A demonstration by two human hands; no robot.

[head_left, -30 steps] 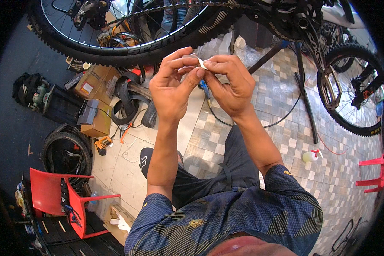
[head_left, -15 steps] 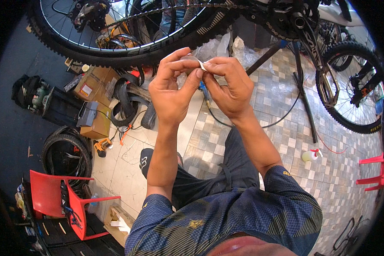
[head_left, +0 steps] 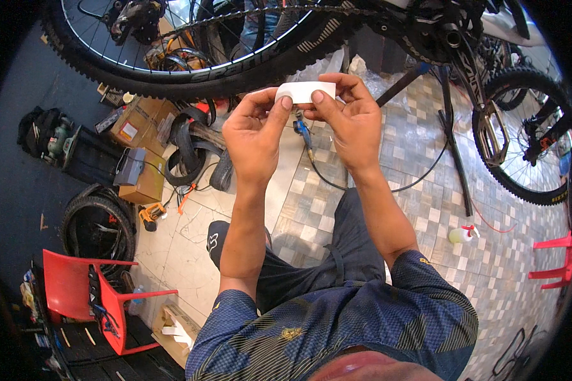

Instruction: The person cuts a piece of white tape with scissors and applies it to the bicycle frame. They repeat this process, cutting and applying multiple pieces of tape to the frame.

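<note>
A small white rectangular strip (head_left: 306, 93), like paper or sticker backing, is stretched out flat between my two hands. My left hand (head_left: 258, 130) pinches its left end, thumb on top and fingers curled behind. On the other end, my right hand (head_left: 353, 127) grips it the same way with the thumb on its face. Both hands are raised just below the black knobby tyre (head_left: 171, 87) of a bicycle wheel, apart from it. Beneath the strip, a blue air-hose nozzle (head_left: 304, 132) shows between my wrists.
A bicycle crank (head_left: 467, 70) and chain stand ahead on the right. Boxes (head_left: 143, 127) and loose tyres (head_left: 187, 149) lie on the left, by a red chair (head_left: 121, 305). A black hose (head_left: 327, 181) curves over the tiled floor, and a spray bottle (head_left: 462, 234) stands at right.
The white strip was seen edge-on between my pinched fingertips. Now my hands are farther apart and its broad white face shows. The right hand has shifted slightly to the right.
</note>
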